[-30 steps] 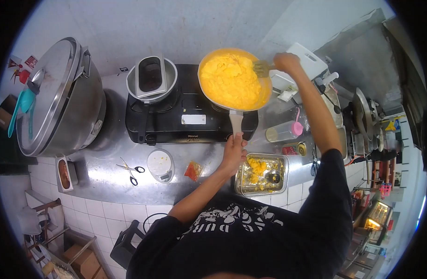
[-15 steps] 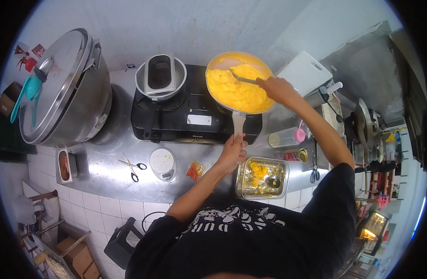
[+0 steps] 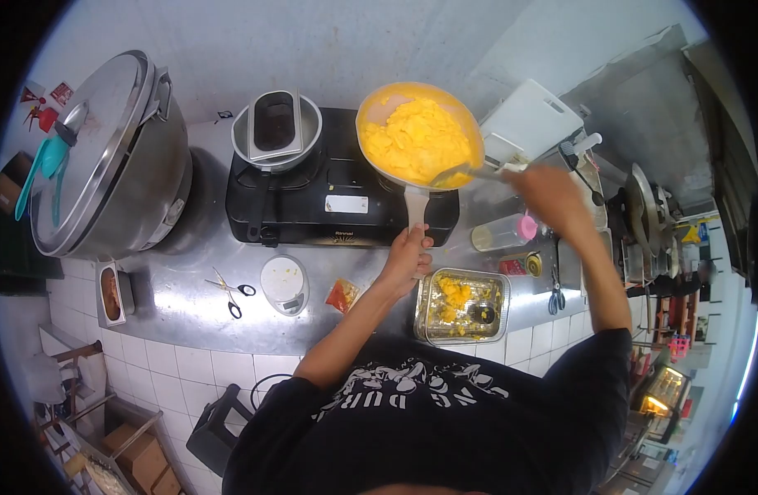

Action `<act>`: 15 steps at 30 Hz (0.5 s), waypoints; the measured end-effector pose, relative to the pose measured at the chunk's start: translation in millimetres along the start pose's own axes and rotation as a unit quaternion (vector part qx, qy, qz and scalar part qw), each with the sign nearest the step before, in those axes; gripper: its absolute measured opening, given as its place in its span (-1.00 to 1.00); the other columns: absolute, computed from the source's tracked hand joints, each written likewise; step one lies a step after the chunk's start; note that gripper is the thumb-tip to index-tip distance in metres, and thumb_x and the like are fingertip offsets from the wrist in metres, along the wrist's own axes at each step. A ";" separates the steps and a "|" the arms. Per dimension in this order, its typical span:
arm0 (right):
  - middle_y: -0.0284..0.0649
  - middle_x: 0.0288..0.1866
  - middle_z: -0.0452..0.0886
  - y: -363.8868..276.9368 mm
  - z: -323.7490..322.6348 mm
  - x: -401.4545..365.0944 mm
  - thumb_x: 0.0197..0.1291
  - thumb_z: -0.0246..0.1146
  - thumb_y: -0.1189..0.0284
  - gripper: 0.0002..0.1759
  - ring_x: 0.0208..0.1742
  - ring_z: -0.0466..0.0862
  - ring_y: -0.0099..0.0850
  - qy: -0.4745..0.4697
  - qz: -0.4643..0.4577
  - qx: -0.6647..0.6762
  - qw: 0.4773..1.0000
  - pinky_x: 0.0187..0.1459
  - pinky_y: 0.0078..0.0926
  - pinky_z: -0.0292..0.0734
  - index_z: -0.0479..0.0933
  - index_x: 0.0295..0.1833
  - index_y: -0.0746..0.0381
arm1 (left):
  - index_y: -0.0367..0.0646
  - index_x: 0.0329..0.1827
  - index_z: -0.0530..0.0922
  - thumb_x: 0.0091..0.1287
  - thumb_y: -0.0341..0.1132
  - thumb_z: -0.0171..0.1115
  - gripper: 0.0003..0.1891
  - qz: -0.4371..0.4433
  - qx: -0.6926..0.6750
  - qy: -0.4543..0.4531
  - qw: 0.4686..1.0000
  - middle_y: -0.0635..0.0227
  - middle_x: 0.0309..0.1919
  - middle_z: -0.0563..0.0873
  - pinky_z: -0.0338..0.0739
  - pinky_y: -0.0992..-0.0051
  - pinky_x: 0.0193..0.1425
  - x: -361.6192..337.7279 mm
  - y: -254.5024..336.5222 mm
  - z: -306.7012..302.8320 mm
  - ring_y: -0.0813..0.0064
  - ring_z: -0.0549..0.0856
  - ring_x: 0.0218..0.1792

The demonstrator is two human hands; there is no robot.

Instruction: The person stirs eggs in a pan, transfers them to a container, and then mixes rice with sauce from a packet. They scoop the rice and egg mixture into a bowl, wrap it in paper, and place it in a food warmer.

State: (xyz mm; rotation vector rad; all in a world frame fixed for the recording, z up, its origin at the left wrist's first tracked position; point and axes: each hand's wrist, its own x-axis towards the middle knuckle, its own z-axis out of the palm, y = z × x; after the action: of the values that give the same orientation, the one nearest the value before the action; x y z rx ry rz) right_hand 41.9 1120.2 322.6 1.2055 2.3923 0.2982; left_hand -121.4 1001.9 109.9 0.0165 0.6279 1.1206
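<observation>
My left hand [image 3: 409, 257] is wrapped round the pale handle of a frying pan [image 3: 417, 198] on the right burner of the black gas stove [image 3: 304, 216]. Soft yellow scrambled egg [image 3: 420, 136] fills much of the pan. My right hand [image 3: 548, 196], somewhat blurred, grips a grey spatula [image 3: 461, 172] whose blade is at the pan's near right rim. Below my left hand is a clear container [image 3: 422, 318] with yellow egg bits in it. A squeeze bottle with a pink cap [image 3: 502, 233] lies to the right of the pan handle.
On the left burner stands a metal pot [image 3: 313, 132] with a rectangular tin [image 3: 274, 124] on top. A large lidded pot [image 3: 135, 165] is at the far left. Scissors [image 3: 233, 297], a white scale [image 3: 284, 282] and a small red packet [image 3: 342, 294] lie along the counter [image 3: 181, 301].
My right hand has drawn the spatula from the middle of the egg towards the pan's near right rim. The egg is now gathered more centrally. My left hand still holds the handle.
</observation>
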 end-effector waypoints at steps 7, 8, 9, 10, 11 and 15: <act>-0.04 -0.27 0.59 -83.8 110.7 48.5 0.20 0.08 0.50 -0.58 -0.37 0.67 -0.16 0.160 0.086 0.079 0.980 -0.40 -0.26 0.57 0.40 0.19 0.31 | -0.05 0.08 0.34 0.50 -0.10 0.00 -0.73 0.007 0.019 0.009 1.000 0.54 -0.40 0.38 0.08 0.75 -0.63 -0.5 -0.6 3.8 0.79 0.19 -0.62; -0.04 -0.27 0.59 -84.7 115.2 60.1 0.20 0.08 0.50 -0.58 -0.37 0.67 -0.16 0.162 0.091 0.079 0.979 -0.40 -0.26 0.57 0.40 0.19 0.31 | -0.05 0.08 0.34 0.50 -0.10 0.00 -0.73 0.005 0.024 0.007 1.000 0.54 -0.40 0.38 0.08 0.75 -0.63 0.6 -0.9 3.5 0.79 0.19 -0.62; -0.03 -0.32 0.58 -83.2 117.9 73.3 0.20 0.08 0.49 -0.60 -0.39 0.67 -0.16 0.188 0.089 0.085 0.974 -0.42 -0.26 0.58 0.42 0.16 0.38 | -0.06 0.08 0.34 0.50 -0.10 -0.01 -0.73 0.007 0.021 0.004 1.000 0.53 -0.41 0.38 0.08 0.75 -0.63 1.9 -2.2 2.3 0.79 0.19 -0.62; -0.03 -0.36 0.58 -79.6 121.0 86.8 0.19 0.09 0.48 -0.60 -0.41 0.67 -0.17 0.215 0.086 0.093 0.968 -0.44 -0.27 0.58 0.43 0.12 0.45 | -0.06 0.08 0.33 0.50 -0.10 -0.01 -0.73 0.010 0.020 0.003 1.000 0.53 -0.41 0.38 0.07 0.75 -0.63 2.4 -2.8 0.1 0.79 0.19 -0.62; 0.00 -0.37 0.59 -73.1 125.7 101.0 0.20 0.09 0.47 -0.61 -0.39 0.68 -0.16 0.232 0.078 0.097 0.965 -0.43 -0.27 0.59 0.44 0.11 0.44 | -0.06 0.08 0.33 0.50 -0.10 -0.01 -0.73 0.009 0.023 0.002 1.000 0.53 -0.41 0.38 0.07 0.75 -0.63 2.1 -2.2 -0.2 0.79 0.19 -0.62; 0.00 -0.28 0.65 -13.9 95.5 139.6 0.23 0.08 0.42 -0.65 -0.23 0.70 -0.10 0.131 0.087 0.083 0.984 -0.28 -0.18 0.60 0.52 0.12 0.21 | -0.08 0.10 0.33 0.50 -0.11 -0.01 -0.71 0.011 0.028 -0.001 1.000 0.53 -0.41 0.38 0.07 0.75 -0.63 2.7 -0.9 1.4 0.78 0.19 -0.62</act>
State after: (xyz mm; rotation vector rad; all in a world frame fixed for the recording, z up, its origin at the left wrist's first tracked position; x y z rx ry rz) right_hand 4.8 1223.4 193.1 1.5407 2.5812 0.3361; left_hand -119.2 1004.2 109.5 0.0730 0.6592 1.1232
